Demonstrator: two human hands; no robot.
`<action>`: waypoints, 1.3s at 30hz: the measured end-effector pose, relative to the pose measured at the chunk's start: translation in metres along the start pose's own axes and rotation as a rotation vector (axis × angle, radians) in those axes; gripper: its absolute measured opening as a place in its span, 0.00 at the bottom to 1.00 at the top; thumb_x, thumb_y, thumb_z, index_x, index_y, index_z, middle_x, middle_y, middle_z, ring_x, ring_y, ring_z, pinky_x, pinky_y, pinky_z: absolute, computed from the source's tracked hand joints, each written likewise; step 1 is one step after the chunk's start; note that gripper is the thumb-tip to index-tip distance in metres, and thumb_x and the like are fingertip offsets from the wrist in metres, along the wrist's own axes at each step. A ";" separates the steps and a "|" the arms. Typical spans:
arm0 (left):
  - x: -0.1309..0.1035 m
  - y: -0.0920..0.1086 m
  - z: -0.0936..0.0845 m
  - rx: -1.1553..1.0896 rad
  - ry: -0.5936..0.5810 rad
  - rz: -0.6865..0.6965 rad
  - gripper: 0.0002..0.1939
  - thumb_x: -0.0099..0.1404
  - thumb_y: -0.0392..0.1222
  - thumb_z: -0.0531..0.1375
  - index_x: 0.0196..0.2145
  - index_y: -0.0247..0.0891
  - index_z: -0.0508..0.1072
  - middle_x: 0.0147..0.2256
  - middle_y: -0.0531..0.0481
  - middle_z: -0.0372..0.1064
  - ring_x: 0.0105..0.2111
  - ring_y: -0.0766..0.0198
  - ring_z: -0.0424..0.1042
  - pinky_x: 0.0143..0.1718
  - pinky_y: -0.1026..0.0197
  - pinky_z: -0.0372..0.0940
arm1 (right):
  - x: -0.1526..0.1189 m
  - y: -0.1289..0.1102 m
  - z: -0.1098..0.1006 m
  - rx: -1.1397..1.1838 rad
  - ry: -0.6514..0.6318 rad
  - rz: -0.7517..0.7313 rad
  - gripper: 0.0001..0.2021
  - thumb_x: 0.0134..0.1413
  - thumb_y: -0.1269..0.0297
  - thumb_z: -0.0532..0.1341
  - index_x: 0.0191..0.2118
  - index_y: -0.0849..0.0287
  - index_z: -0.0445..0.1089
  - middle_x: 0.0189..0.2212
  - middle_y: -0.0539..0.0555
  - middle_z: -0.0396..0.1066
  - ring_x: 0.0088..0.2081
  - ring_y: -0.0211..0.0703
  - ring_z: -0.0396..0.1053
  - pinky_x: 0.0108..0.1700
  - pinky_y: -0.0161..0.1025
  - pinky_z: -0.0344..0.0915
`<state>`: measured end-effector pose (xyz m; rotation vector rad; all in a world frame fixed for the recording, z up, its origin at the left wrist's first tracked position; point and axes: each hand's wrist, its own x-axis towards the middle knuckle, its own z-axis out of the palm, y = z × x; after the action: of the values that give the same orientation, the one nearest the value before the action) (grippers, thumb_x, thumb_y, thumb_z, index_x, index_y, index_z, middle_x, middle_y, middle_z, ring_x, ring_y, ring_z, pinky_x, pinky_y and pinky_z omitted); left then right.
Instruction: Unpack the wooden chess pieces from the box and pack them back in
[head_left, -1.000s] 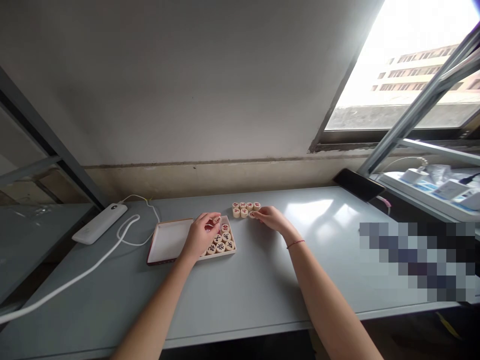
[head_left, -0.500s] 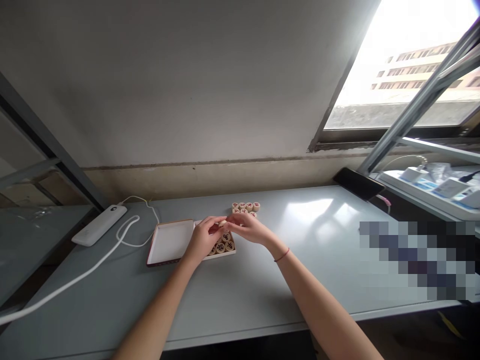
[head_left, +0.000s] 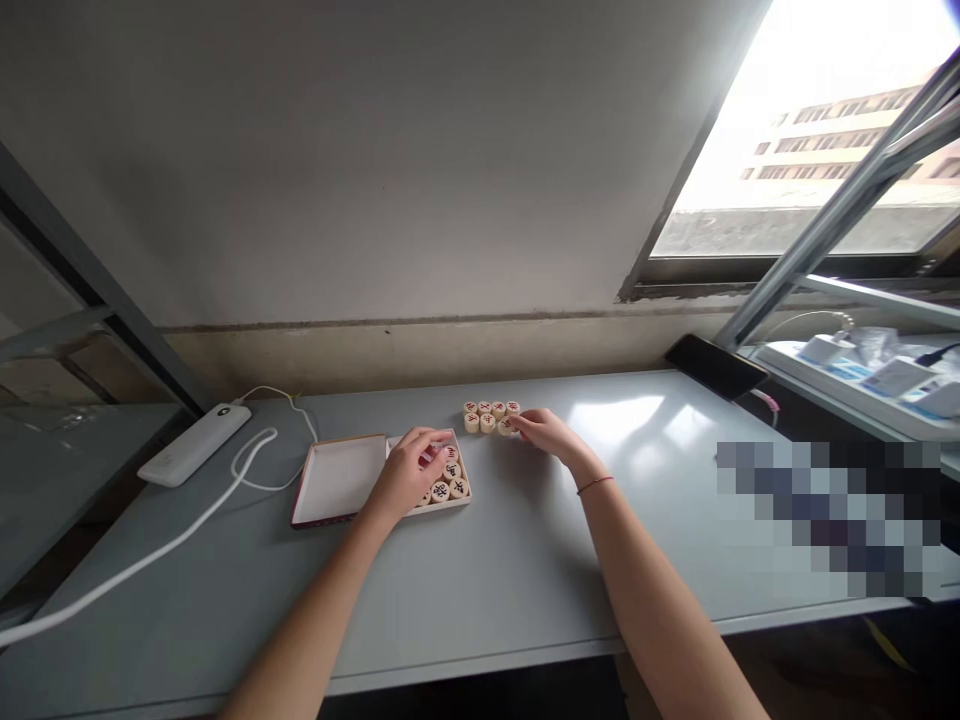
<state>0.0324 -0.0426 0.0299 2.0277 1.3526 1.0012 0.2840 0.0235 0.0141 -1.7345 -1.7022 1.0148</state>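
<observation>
My left hand (head_left: 409,472) rests over shallow box (head_left: 337,480), fingers curled on round chess pieces in box (head_left: 448,480); whether one is pinched, cannot tell. My right hand (head_left: 551,437) at loose cluster of pieces on table (head_left: 491,416), fingertips narrow, touching end piece, grip itself hidden. Pieces look like small wooden discs: light, stiff, smooth-faced, likely to slide on glossy grey table (head_left: 525,560). Best hold, I judge: thumb and forefinger across rim, not flat faces. Box light, could shift if nudged.
</observation>
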 end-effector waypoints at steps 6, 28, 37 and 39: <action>0.001 -0.006 0.002 0.008 0.038 0.024 0.11 0.64 0.43 0.54 0.40 0.42 0.74 0.42 0.50 0.71 0.36 0.65 0.73 0.37 0.63 0.71 | 0.001 0.004 0.002 -0.067 0.042 0.019 0.19 0.49 0.49 0.57 0.20 0.60 0.60 0.15 0.46 0.53 0.21 0.33 0.51 0.23 0.33 0.44; -0.002 -0.012 0.002 0.467 0.083 -0.030 0.14 0.66 0.44 0.51 0.39 0.41 0.76 0.38 0.47 0.73 0.39 0.57 0.70 0.43 0.55 0.64 | -0.005 -0.010 0.014 -0.445 0.112 -0.200 0.09 0.53 0.63 0.53 0.25 0.58 0.65 0.22 0.52 0.66 0.24 0.38 0.60 0.27 0.33 0.51; -0.004 -0.002 0.016 0.758 -0.071 -0.069 0.19 0.69 0.48 0.48 0.39 0.43 0.77 0.43 0.45 0.72 0.44 0.51 0.65 0.41 0.51 0.56 | -0.022 -0.043 0.053 -0.118 -0.222 -0.473 0.16 0.56 0.74 0.50 0.45 0.58 0.71 0.40 0.55 0.73 0.38 0.41 0.68 0.39 0.35 0.61; -0.004 0.000 0.020 0.776 -0.074 -0.074 0.19 0.70 0.49 0.48 0.40 0.42 0.77 0.42 0.45 0.73 0.44 0.51 0.65 0.41 0.51 0.55 | -0.022 -0.044 0.057 -0.136 -0.209 -0.484 0.16 0.56 0.75 0.49 0.44 0.60 0.72 0.41 0.57 0.73 0.40 0.42 0.68 0.41 0.35 0.61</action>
<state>0.0474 -0.0464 0.0168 2.4765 1.9597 0.3686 0.2138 -0.0022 0.0183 -1.2225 -2.2241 0.8919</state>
